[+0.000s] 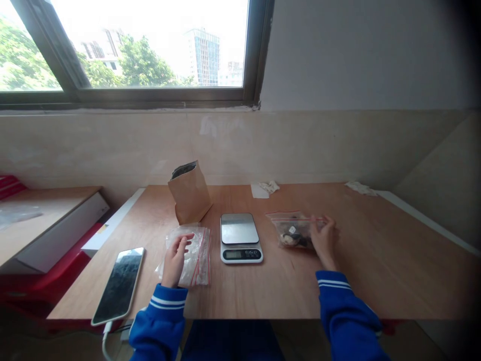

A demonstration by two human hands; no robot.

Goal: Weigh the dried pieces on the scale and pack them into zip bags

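Observation:
On the right of the table, my right hand [323, 239] grips the end of a clear zip bag [296, 231] with a red seal line; dark and pale pieces and a small white label show inside. My left hand [176, 258] hovers at or just over a stack of flat zip bags [197, 258], fingers apart and nothing in them; whether it touches them I cannot tell. Between the hands stands a kitchen scale [239, 230] with a bare silver plate and a grey display. Behind the stack, a brown paper bag [191, 195] stands with its top open.
A phone [119, 283] with a white charging cable [105, 341] lies at the table's left front. Crumpled tissue [269, 187] lies by a white sheet [258, 190] at the back, more tissue [361, 188] at the back right. A second table [41, 215] and red stool [60, 281] are left.

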